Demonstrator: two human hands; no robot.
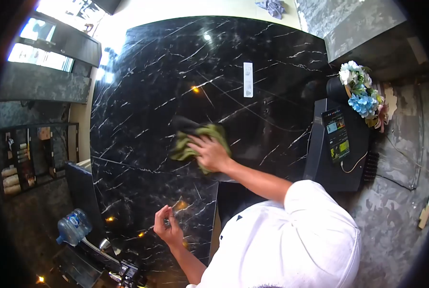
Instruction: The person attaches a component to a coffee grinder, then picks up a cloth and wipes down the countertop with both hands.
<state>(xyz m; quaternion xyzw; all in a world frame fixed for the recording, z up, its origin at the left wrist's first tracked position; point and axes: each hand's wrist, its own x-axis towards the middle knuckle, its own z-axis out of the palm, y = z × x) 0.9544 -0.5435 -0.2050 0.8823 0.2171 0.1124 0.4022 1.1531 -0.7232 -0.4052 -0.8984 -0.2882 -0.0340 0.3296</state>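
My right hand (208,152) presses on a crumpled olive-green cloth (181,148) on the black marble-patterned countertop (161,105). Its fingers rest over the top of the cloth, and the far edge of the cloth is smeared by motion. Closer to my body, my left hand (169,228) hovers over the near left part of the counter. Its fingers are loosely curled, a gap shows between thumb and fingers, and nothing is in it. A white printed strip (248,79) lies on the counter beyond the cloth, apart from both hands.
On the right stand a dark terminal with a lit screen (337,135), its cable, and blue and white flowers (362,96). A large blue water bottle (74,227) stands lower left, by a dark shelf (36,153). Another crumpled cloth (272,7) lies beyond the far edge.
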